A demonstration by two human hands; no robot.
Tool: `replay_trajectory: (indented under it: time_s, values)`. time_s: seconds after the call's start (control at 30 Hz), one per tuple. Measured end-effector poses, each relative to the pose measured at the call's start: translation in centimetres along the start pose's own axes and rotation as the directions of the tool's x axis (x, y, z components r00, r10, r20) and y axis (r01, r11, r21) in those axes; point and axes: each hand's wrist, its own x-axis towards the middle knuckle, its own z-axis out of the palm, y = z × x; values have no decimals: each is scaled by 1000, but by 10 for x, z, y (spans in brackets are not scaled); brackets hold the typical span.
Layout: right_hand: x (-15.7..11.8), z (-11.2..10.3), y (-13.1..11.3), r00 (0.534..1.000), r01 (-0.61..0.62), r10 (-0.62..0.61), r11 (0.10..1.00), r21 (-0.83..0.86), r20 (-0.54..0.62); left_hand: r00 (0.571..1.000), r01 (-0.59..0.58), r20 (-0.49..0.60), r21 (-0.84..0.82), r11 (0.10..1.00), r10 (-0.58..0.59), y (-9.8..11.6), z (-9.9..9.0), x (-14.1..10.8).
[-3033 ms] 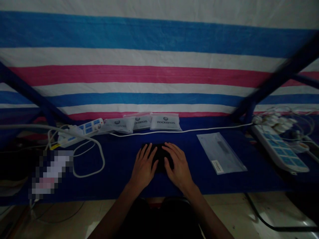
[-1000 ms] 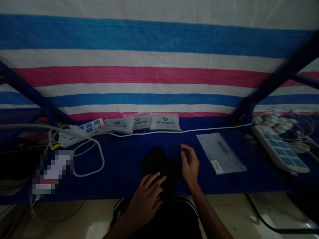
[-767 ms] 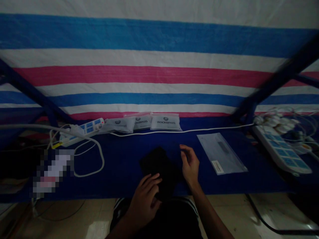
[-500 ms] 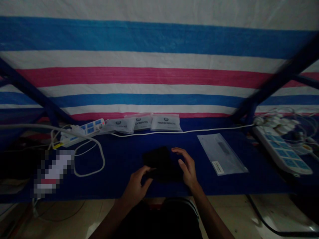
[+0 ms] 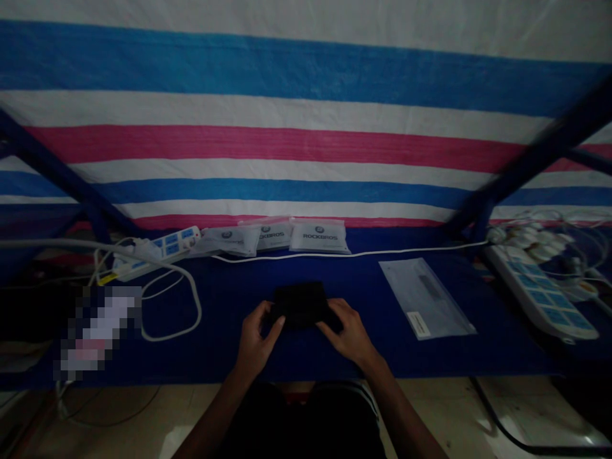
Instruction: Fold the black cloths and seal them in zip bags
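A dark, black piece of what looks like folded cloth [image 5: 301, 303] lies on the blue table surface in front of me; its exact kind is too dim to make out. My left hand [image 5: 258, 335] grips its left edge, the thumb on top. At its right edge my right hand [image 5: 347, 328] is closed on it too, thumb toward the near side. Off to the right rests a flat, clear plastic zip bag [image 5: 428, 296] with a small white label near its lower corner.
Several packed bags [image 5: 319, 236] printed ROCKBROS lie along the back. A white cable [image 5: 363, 254] crosses in front of them. Power strips stand at left [image 5: 174, 245] and right [image 5: 545, 296], with tangled cords. A looped grey cable [image 5: 198, 299] and a blurred-out object [image 5: 102, 328] lie at left.
The black cloth has become smaller, its near part folded up. My right hand has moved left and closed on its right edge; my left hand has shifted slightly up.
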Motion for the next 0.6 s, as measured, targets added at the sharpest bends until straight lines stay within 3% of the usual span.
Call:
replay_trajectory:
  time_s: [0.27, 0.4, 0.6]
  values:
    - [1, -3, -8, 990, 75, -85, 993, -93, -115, 992, 18, -121, 22, 1000, -15, -2, 5, 1]
    - [2, -5, -12, 967, 123, -153, 980, -156, -201, 996, 46, -76, 34, 998, -44, 3, 7, 3]
    - [4, 0, -5, 985, -6, -20, 988, -151, -170, 997, 42, -69, 83, 996, -37, 9, 7, 3]
